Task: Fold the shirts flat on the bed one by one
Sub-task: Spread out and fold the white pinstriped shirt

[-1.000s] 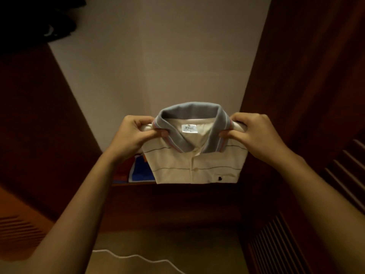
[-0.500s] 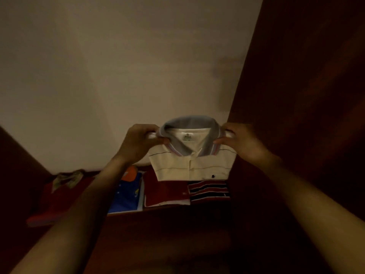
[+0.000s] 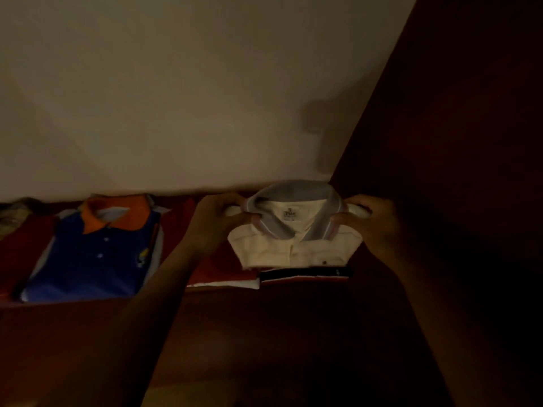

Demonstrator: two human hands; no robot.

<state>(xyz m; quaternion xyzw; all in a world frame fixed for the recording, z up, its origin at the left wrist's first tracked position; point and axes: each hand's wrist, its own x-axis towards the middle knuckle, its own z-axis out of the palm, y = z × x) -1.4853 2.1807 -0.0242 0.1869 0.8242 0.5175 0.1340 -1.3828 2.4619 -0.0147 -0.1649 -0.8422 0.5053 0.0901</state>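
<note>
A folded cream polo shirt (image 3: 293, 249) with a grey collar is held at both shoulders. My left hand (image 3: 217, 221) pinches its left shoulder and my right hand (image 3: 371, 227) pinches its right shoulder. The shirt lies low over a folded dark striped shirt (image 3: 305, 273) on a dark wooden shelf (image 3: 205, 318), beside a folded red shirt (image 3: 217, 268). Whether the cream shirt rests on the striped one I cannot tell.
A folded blue polo (image 3: 94, 257) with an orange collar lies on the shelf at the left, with a red garment (image 3: 20, 245) beyond it. A pale back wall (image 3: 205, 98) rises behind, and a dark wooden side panel (image 3: 455, 142) closes the right.
Both hands carried the folded cream shirt forward and down onto the shelf's right end. The view dropped, so the row of folded shirts on the shelf came into sight.
</note>
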